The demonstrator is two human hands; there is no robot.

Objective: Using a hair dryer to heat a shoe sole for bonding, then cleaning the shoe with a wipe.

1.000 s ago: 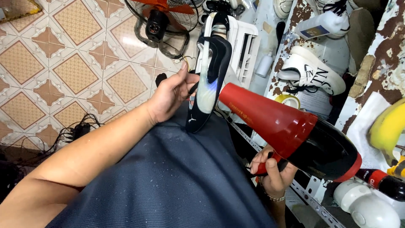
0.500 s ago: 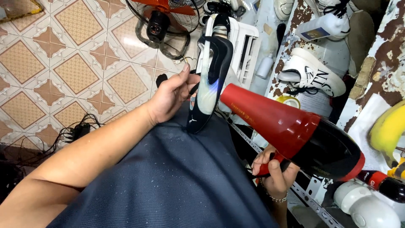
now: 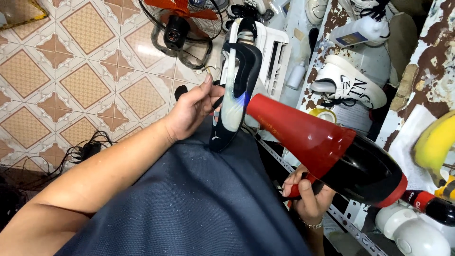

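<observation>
My left hand [image 3: 192, 111] grips a dark navy sneaker [image 3: 239, 80] with a pale translucent sole, held upright with the sole turned toward the right. My right hand [image 3: 308, 194] is wrapped around the handle of a red and black hair dryer [image 3: 332, 149]. The dryer's red cone nozzle points at the sole, its tip nearly touching the shoe's lower part. Both sit above my lap, covered by dark blue fabric [image 3: 199, 204].
A floor fan [image 3: 177, 21] with orange blades and a white plastic crate [image 3: 275, 57] stand on the patterned tile floor [image 3: 71, 80]. A rusty shelf at right holds a white sneaker [image 3: 348, 83], a tape roll [image 3: 324, 114] and bottles. Black cables [image 3: 83, 149] lie at left.
The shoe and dryer stay almost in place; the nozzle has shifted very slightly along the sole. Both hands keep their grip.
</observation>
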